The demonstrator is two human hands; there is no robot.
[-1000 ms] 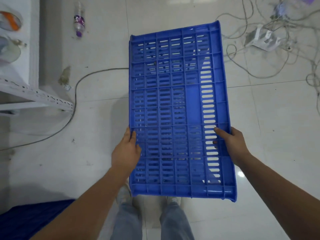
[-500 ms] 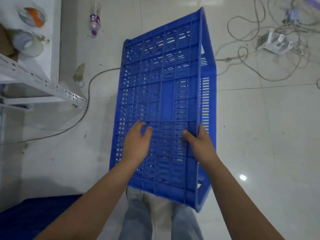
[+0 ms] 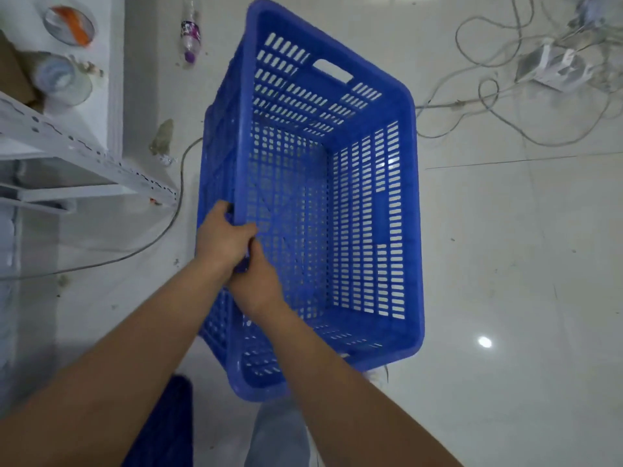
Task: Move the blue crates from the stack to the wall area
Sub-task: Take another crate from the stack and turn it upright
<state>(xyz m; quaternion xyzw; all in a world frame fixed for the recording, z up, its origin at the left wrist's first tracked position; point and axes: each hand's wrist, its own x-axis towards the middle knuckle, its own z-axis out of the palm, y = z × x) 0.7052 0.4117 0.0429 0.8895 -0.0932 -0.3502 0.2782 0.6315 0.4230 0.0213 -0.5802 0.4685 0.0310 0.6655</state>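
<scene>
Blue slotted crate (image 3: 337, 203) up off floor, mouth facing camera, long axis running away. Left hand (image 3: 224, 239) and right hand (image 3: 258, 284) both clamped on left rim, touching; right wall unsupported.

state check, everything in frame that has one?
blue crate: empty, open side toward camera, held off the floor
left hand: gripping crate's left rim
right hand: gripping same rim, touching the left hand
plastic bottle: lying on floor
cables: loose, tangled on floor
</scene>
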